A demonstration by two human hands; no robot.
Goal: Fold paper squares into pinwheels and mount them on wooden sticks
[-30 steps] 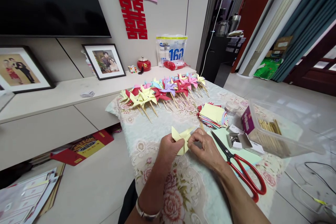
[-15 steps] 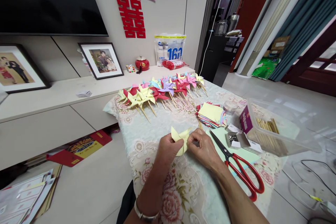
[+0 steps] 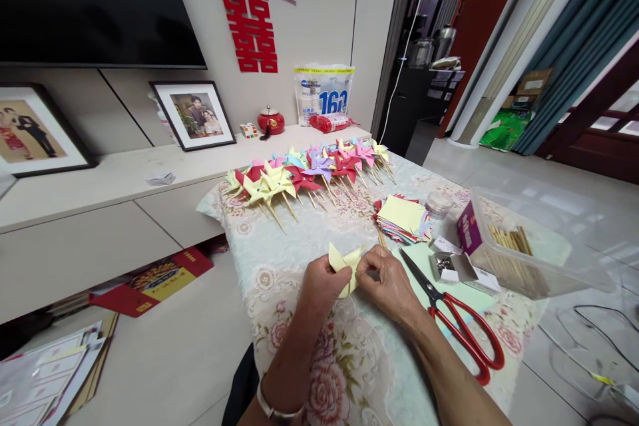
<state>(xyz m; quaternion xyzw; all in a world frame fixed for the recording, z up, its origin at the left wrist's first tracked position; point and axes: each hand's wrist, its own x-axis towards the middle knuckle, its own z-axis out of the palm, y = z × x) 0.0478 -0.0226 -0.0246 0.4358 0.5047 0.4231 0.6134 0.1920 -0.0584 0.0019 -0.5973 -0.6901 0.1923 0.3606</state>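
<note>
A pale yellow paper pinwheel, with its corners folded inward, is held between my two hands above the flowered tablecloth. My left hand pinches it from the left, thumb on top. On the other side, the fingertips of my right hand are closed on its right edge, partly hiding the paper. Just right of that hand lie black scissors with red handles, blades partly spread. A small box of metal pins sits beyond the scissors.
Finished pinwheels on sticks lie in rows at the table's far side. A stack of coloured paper squares is nearer. A clear plastic tub with wooden sticks stands at the right edge, beside a round tape roll.
Almost nothing differs. Both hands keep their grip on the yellow paper, and the view has shifted very slightly.
</note>
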